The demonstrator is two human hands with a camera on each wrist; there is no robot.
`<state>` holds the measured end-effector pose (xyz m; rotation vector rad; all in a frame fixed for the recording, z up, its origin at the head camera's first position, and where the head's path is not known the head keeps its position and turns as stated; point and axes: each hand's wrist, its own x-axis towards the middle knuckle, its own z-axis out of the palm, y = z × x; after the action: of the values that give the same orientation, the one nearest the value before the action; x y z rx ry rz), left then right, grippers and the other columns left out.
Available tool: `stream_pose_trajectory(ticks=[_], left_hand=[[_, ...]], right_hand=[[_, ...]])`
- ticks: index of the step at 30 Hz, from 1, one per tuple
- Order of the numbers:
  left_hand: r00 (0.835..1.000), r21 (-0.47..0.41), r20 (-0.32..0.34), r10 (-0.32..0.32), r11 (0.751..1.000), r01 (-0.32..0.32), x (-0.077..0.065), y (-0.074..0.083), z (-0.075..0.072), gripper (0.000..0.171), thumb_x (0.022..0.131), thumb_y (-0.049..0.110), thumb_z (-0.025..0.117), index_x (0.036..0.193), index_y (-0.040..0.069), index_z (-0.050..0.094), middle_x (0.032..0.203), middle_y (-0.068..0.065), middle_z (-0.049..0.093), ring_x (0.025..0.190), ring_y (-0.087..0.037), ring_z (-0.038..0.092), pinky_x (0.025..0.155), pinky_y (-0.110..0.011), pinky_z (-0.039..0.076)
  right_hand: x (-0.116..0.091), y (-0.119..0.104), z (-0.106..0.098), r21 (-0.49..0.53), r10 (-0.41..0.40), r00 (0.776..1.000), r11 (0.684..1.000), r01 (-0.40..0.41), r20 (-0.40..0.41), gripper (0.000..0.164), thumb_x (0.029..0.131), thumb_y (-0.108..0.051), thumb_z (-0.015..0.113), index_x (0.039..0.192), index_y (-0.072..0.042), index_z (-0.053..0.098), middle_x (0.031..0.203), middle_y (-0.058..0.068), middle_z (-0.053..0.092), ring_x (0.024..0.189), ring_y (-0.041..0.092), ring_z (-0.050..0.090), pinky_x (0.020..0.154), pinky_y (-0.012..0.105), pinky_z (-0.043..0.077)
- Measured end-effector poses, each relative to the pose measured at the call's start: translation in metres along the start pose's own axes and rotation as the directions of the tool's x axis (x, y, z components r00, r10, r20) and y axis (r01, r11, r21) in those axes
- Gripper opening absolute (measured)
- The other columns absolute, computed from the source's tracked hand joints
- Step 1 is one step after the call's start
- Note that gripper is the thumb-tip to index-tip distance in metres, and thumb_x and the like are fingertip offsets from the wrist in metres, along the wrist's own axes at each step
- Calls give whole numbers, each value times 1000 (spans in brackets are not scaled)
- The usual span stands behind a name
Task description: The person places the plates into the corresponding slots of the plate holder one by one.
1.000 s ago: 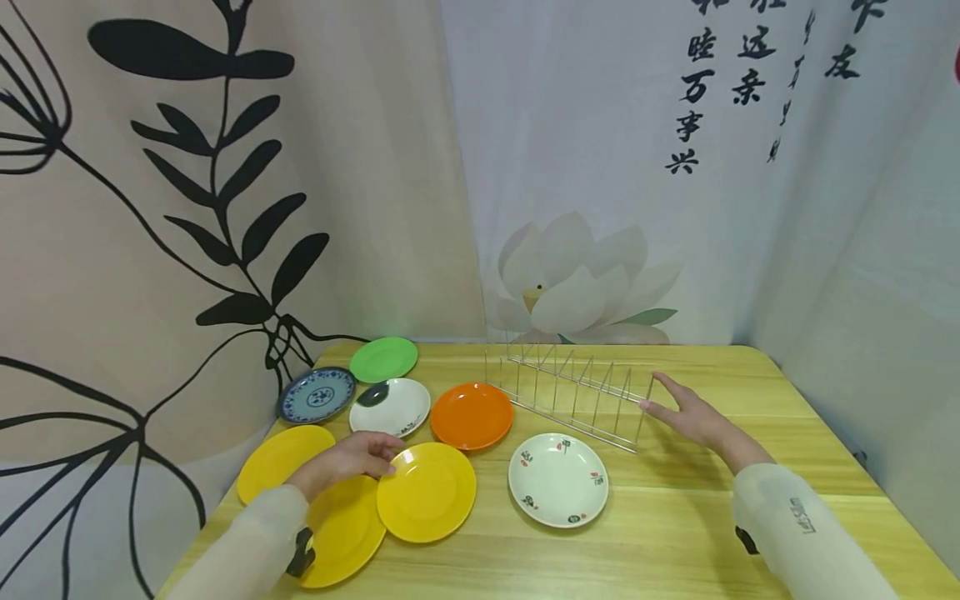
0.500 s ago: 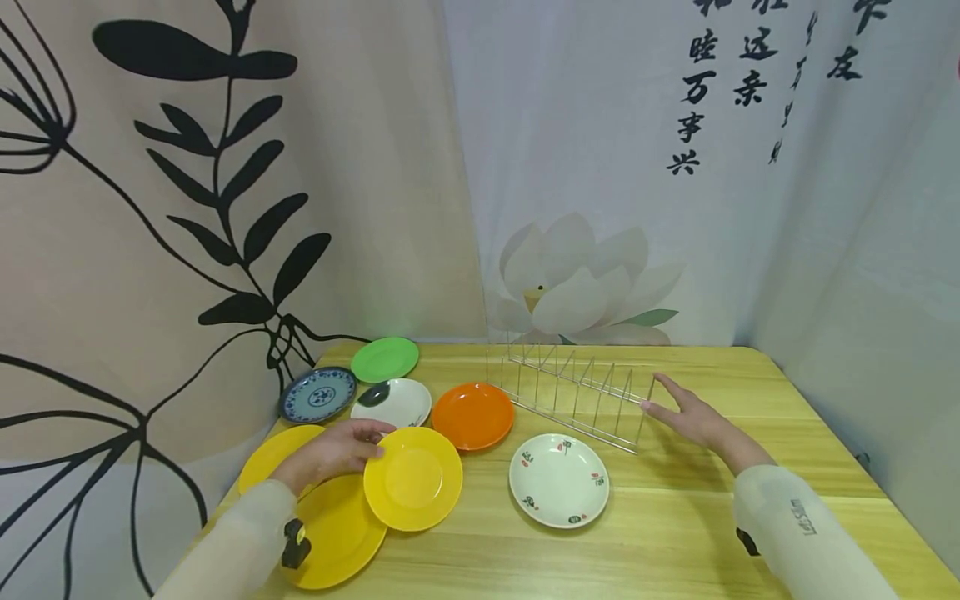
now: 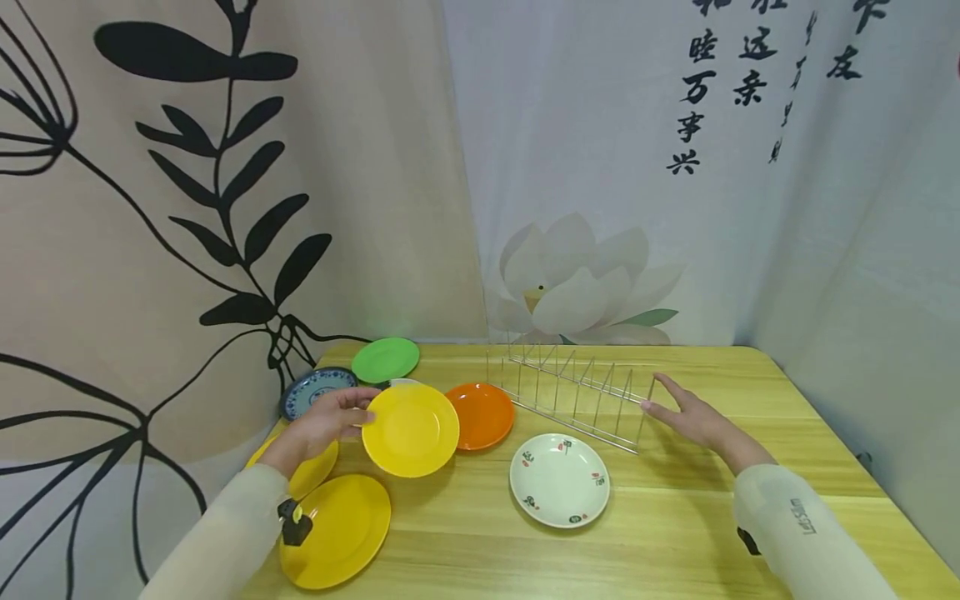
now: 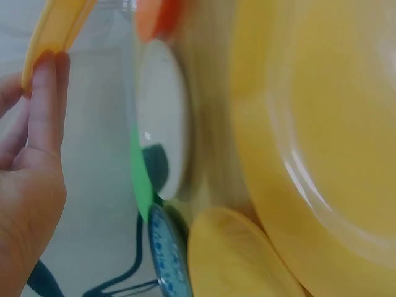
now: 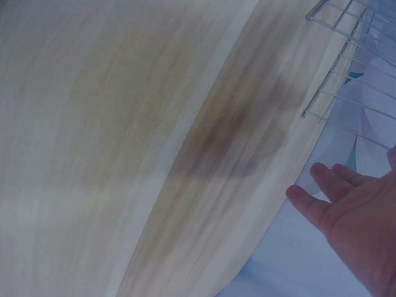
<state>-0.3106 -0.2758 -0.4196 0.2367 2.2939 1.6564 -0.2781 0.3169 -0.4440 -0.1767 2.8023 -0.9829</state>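
My left hand [image 3: 330,422] pinches a small yellow plate [image 3: 412,432] by its left rim, thumb on the upper face and fingers behind. The plate is tilted and raised above the table, partly covering a white plate in the head view. That white plate [image 4: 164,120], with a dark patch, shows more fully in the left wrist view. At the right end of a wire dish rack [image 3: 570,392], my right hand [image 3: 692,415] has thumb and index finger extended against the end wires. Its other fingers [image 5: 303,201] are spread and loosely straight in the right wrist view.
Two larger yellow plates lie at the left, the nearer yellow plate [image 3: 337,533] by my left sleeve. A blue patterned plate [image 3: 315,387] and green plate [image 3: 386,360] lie behind. An orange plate [image 3: 483,417] and a flower-patterned white plate [image 3: 559,481] lie before the rack.
My left hand has lifted the small yellow plate off the table and moved it up and slightly left in the head view, toward the back plates. The right hand and rack stay put.
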Motion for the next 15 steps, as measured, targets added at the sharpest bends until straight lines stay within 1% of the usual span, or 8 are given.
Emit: stream_pose_trajectory(ticks=[4, 7, 9, 12, 15], left_hand=[[998, -65, -55, 38, 997, -41, 8, 10, 4, 53, 96, 4, 62, 145, -5, 43, 117, -16, 56, 97, -20, 64, 88, -36, 57], [993, -112, -112, 44, 992, -57, 16, 19, 11, 53, 97, 2, 60, 147, -3, 42, 115, -14, 54, 95, -18, 65, 86, -33, 57], [986, -145, -162, 37, 988, -61, 21, 26, 18, 54, 97, 2, 60, 148, -2, 41, 112, -12, 52, 93, -16, 65, 84, -31, 58], [971, -220, -237, 14, 973, -68, 29, 38, 32, 55, 96, 1, 61, 148, 0, 42, 107, -9, 51, 88, -13, 65, 82, -29, 58], [956, -287, -292, -6, 954, -81, 38, 49, 47, 55, 95, -1, 63, 146, 1, 44, 104, -7, 49, 86, -12, 64, 80, -27, 58]], right_hand=[[-1, -1, -1, -10, 5, 1000, 1000, -4, 3, 88, 100, -59, 44, 159, -8, 4, 156, 37, 11, 136, 63, 16, 100, 80, 22], [-1, 0, -1, -21, 5, 1000, 1000, -5, 4, 89, 99, -61, 43, 159, -8, 4, 156, 37, 11, 136, 63, 16, 100, 80, 22], [-1, 0, -1, -20, 3, 1000, 1000, -3, 2, 89, 99, -61, 42, 159, -9, 3, 156, 37, 11, 136, 63, 17, 101, 80, 22], [0, 1, -1, -20, -6, 1000, 1000, 6, 3, 89, 100, -60, 42, 159, -7, 3, 155, 37, 11, 135, 63, 17, 100, 80, 22], [0, 1, 0, -19, -11, 1000, 1000, 11, 4, 88, 100, -59, 42, 159, -7, 3, 155, 38, 12, 135, 63, 18, 100, 80, 23]])
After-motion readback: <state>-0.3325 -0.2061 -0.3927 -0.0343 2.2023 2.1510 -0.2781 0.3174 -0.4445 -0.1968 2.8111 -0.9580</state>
